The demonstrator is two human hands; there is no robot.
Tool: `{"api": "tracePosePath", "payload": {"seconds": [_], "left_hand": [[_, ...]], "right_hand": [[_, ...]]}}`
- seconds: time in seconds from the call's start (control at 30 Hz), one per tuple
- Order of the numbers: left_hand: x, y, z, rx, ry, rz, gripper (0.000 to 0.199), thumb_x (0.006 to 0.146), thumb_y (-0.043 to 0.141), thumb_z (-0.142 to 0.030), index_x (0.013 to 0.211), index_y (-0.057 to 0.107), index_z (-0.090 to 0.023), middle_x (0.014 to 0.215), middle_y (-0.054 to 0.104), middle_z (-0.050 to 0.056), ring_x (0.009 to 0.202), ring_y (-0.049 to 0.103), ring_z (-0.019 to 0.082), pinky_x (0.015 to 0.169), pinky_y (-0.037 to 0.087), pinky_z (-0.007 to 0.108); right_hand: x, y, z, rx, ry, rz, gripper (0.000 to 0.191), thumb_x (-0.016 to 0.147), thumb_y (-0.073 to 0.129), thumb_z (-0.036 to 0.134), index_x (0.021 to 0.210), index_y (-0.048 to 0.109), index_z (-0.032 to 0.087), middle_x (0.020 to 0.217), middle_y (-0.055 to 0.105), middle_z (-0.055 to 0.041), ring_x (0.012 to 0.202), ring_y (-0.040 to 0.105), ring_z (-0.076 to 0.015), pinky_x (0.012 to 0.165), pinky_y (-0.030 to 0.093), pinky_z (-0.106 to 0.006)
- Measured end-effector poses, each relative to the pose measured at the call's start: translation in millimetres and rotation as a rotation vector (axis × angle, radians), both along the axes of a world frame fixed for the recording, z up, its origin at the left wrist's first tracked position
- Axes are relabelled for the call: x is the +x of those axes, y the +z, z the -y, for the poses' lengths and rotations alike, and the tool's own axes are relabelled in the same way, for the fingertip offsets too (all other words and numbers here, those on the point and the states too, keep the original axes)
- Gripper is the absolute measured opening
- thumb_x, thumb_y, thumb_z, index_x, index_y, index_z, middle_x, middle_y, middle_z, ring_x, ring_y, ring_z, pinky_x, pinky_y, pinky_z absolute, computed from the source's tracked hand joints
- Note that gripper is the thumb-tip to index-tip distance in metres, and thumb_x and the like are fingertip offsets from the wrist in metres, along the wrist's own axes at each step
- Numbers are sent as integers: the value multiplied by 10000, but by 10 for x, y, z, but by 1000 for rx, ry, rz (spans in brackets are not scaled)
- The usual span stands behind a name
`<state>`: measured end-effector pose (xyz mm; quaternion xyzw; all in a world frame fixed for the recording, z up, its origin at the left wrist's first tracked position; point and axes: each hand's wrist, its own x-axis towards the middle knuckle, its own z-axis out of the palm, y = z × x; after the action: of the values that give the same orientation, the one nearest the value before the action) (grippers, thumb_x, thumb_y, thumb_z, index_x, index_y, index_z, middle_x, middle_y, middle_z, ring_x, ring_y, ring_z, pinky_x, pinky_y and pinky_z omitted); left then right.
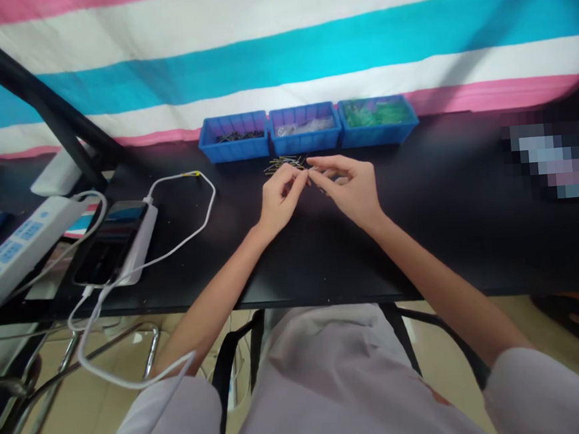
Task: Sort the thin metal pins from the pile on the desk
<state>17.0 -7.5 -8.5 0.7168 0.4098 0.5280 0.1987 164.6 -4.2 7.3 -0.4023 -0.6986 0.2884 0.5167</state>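
Left hand [278,196] and right hand [356,188], each grip pinched together, contents too small to tell; thin pins [288,159] piled just beyond, on the counter [468,196]; best worked low, wrists steady.

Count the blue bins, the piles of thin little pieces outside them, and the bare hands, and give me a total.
Left bin, middle bin and right bin: 3
Pile of thin pieces: 1
Left hand and right hand: 2
Total: 6

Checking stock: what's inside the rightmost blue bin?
The rightmost blue bin holds a heap of green pieces, too blurred to identify singly. Its floor is hidden beneath them.
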Motion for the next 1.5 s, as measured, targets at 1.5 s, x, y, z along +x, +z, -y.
{"api": "tracePosePath", "payload": {"seconds": [1.5], "left_hand": [[89,109,-8,-299,221,159,225,648,697,-417,654,676,-193,763,609,32,665,593,168,541,487,235]], "right_hand": [[178,-220,-182,-42,106,-52,199,833,565,345,782,680,191,685,545,1,545,501,-101,489,395,-208]]}}
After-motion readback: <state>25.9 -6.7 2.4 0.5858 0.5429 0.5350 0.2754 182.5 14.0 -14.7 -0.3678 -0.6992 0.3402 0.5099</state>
